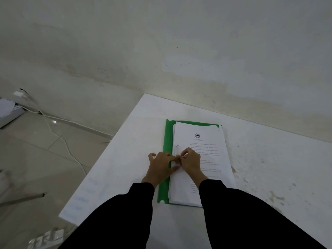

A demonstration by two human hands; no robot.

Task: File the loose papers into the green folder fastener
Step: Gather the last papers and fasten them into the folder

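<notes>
A green folder (166, 139) lies open on the white table (269, 159), and a stack of printed white papers (203, 141) lies on it. A pale fastener strip (175, 150) runs along the papers' left margin. My left hand (160, 166) rests across the folder's green edge, its fingertips pinching at the strip. My right hand (190, 161) lies on the papers, and its curled fingers pinch the same strip right beside the left fingertips. The fastener's middle is hidden under my fingers. Black sleeves cover both forearms.
The table stands against a pale wall, with its left edge close to the folder. On the tiled floor to the left lie white cables (59, 135), a power strip (46, 238) and a stack of paper (7, 108). Worn stains mark the table's right side.
</notes>
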